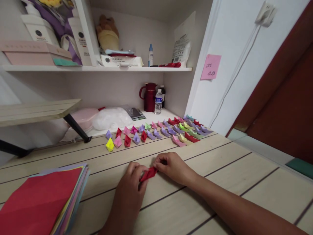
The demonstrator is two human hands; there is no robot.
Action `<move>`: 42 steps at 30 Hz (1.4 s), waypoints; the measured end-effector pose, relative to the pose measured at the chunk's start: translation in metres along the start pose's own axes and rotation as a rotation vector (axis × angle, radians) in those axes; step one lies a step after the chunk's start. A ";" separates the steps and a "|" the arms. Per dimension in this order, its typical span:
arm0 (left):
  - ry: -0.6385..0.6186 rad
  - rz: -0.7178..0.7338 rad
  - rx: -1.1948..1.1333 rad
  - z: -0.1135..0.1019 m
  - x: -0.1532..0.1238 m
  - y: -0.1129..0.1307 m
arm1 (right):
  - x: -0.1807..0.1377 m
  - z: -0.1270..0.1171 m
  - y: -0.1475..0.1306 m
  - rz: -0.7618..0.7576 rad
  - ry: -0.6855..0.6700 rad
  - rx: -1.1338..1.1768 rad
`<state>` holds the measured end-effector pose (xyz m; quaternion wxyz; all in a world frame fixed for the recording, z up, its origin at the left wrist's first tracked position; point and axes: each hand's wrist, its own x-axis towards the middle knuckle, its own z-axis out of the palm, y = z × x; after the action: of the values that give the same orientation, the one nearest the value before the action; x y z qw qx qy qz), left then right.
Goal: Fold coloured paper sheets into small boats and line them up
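My left hand and my right hand both pinch a small folded red paper piece just above the wooden table. The left fingers close on its near-left end, the right fingers on its far-right end. Beyond the hands, several small folded paper boats in yellow, pink, red, purple and green stand in rows across the table. A stack of coloured paper sheets, red on top, lies at the near left.
A raised wooden board on black legs stands at the left. Behind the boats are a red jug, a water bottle and a white plastic bag. A shelf above holds boxes and bottles. A pink note hangs on the wall.
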<state>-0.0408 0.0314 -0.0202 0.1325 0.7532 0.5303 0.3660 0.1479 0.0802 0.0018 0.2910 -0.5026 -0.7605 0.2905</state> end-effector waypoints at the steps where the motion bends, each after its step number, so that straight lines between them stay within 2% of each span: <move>1: 0.003 -0.012 -0.015 0.000 0.000 -0.001 | 0.001 -0.001 0.001 -0.003 -0.002 0.011; 7: -0.016 0.006 -0.059 0.001 0.002 -0.004 | 0.002 -0.004 0.001 -0.022 0.009 0.025; 24: -0.207 -0.019 0.041 -0.008 0.004 0.004 | -0.003 -0.001 -0.004 -0.056 0.033 -0.018; 32: -0.175 -0.091 0.041 -0.008 0.004 0.005 | -0.002 -0.003 -0.002 -0.036 0.048 -0.008; 38: -0.199 -0.061 0.048 -0.010 0.004 0.008 | -0.003 -0.007 -0.004 -0.102 0.070 0.043; 42: -0.204 -0.052 0.056 -0.010 0.003 0.009 | -0.005 -0.009 -0.009 -0.203 0.050 0.160</move>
<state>-0.0411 0.0288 -0.0065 0.1742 0.7759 0.5433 0.2690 0.1514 0.0739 0.0136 0.3767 -0.4051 -0.7746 0.3066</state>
